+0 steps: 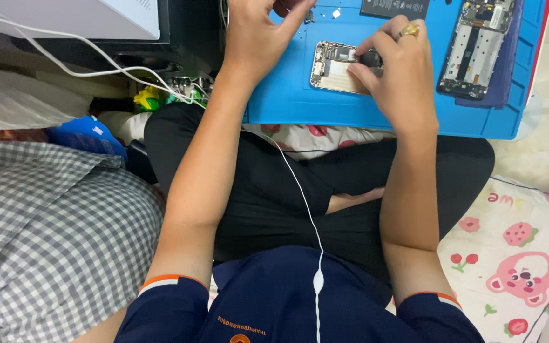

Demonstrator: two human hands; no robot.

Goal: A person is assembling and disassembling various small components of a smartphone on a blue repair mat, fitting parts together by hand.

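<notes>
Nearest us a white cable (300, 190) runs up over our lap. Beyond it, on the blue mat (287, 101), lies the opened phone (335, 67). Our right hand (392, 70) rests on it, fingers pressed together, pinching a small dark part (371, 58); we judge we are seating or freeing it, so the next move needs fine, steady pressure. Our left hand (255, 35) hovers farther off, fingers curled; whether they hold anything we cannot tell. Far right lies a second opened phone (474, 47); a dark flat battery (394, 7) lies at the far edge.
</notes>
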